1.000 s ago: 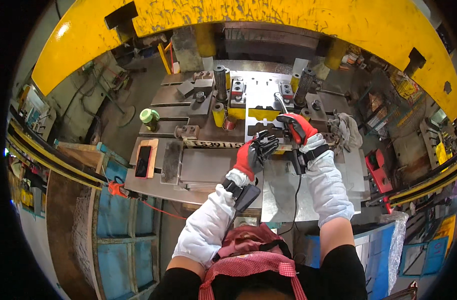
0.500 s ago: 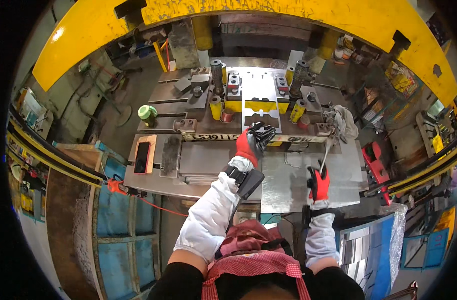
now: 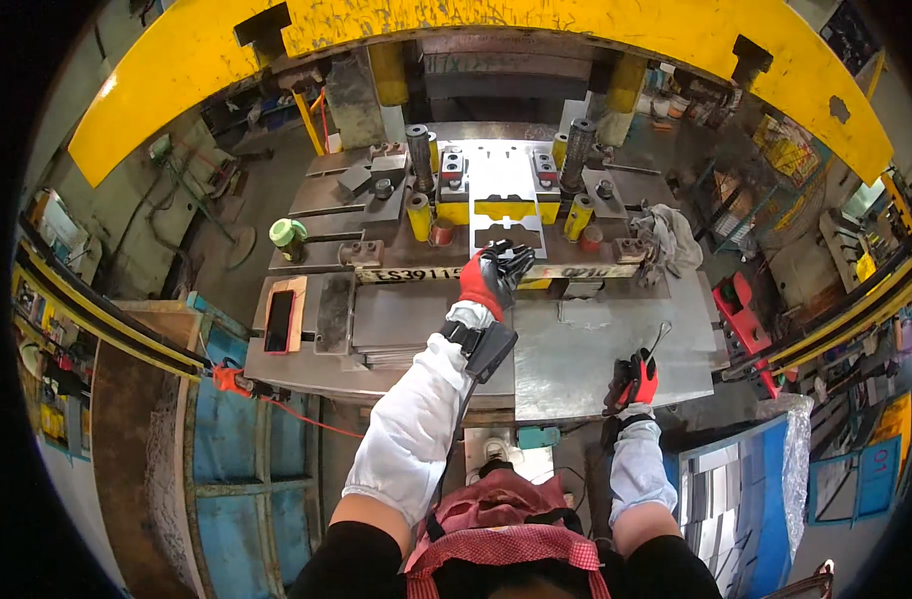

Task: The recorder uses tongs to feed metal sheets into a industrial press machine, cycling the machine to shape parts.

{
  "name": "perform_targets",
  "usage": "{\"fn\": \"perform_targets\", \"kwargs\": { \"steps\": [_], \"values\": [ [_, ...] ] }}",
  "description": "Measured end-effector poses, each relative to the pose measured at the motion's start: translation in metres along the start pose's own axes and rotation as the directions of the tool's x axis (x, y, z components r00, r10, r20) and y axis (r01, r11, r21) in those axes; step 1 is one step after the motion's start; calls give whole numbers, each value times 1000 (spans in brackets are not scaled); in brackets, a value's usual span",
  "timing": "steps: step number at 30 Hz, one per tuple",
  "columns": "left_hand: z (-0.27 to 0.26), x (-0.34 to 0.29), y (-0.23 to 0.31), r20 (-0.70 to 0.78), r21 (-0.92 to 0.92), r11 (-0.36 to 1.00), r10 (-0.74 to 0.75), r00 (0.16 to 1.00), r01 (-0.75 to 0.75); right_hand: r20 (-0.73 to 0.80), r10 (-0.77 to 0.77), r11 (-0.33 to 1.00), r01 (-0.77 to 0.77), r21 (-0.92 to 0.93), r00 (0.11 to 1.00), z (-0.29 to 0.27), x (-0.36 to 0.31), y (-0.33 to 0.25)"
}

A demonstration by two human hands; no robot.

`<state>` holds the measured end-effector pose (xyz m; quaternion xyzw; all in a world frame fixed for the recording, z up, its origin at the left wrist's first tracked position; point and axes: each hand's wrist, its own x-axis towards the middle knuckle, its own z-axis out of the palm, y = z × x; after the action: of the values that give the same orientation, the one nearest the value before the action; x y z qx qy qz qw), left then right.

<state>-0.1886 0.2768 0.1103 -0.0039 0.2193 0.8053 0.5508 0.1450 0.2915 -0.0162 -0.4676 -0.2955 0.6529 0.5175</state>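
My left hand (image 3: 494,277), in a red and black glove, reaches to the near edge of the press die. Its fingers are stretched out beside the near end of a shiny metal strip (image 3: 506,178) with shaped cutouts; whether they touch it, I cannot tell. My right hand (image 3: 633,381), gloved alike, is closed around a thin metal rod (image 3: 659,337) that points up and away. It sits over the near right part of a large flat metal sheet (image 3: 576,364). Dark guide posts (image 3: 419,160) and yellow cylinders (image 3: 419,217) flank the strip.
A yellow press frame (image 3: 456,22) arches overhead. On the left are a phone (image 3: 280,321), a green-lidded container (image 3: 288,238) and stacked metal sheets (image 3: 406,314). Grey rags (image 3: 670,240) lie at the right, with a red stool-like object (image 3: 743,319) beyond.
My right hand has drawn back toward me with the rod, which now tilts more to the right. My left hand stays by the strip's near end. The whole view has shifted slightly.
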Motion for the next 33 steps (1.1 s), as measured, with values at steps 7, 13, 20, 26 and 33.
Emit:
{"fn": "perform_targets", "kwargs": {
  "steps": [7, 13, 20, 26, 33],
  "values": [
    [1, 1, 1, -47, -8, 999, -40, 998, 40, 0, 5, 999, -5, 54, 1000, -6, 8, 7],
    [-5, 3, 1, 27, -9, 1000, -17, 999, 18, -83, -63, 998, 60, -35, 995, -3, 5, 4],
    [-3, 2, 4, -46, -17, 999, -28, 999, 27, -54, -41, 997, 45, 66, 998, -1, 5, 8],
    [9, 0, -6, -71, -11, 1000, -3, 997, 2, -48, -154, 988, 154, -13, 987, -24, 31, 22],
    [-8, -3, 1, 101, 19, 999, 43, 994, -45, -86, -98, 994, 101, 31, 991, -5, 11, 11]
  ]
}}
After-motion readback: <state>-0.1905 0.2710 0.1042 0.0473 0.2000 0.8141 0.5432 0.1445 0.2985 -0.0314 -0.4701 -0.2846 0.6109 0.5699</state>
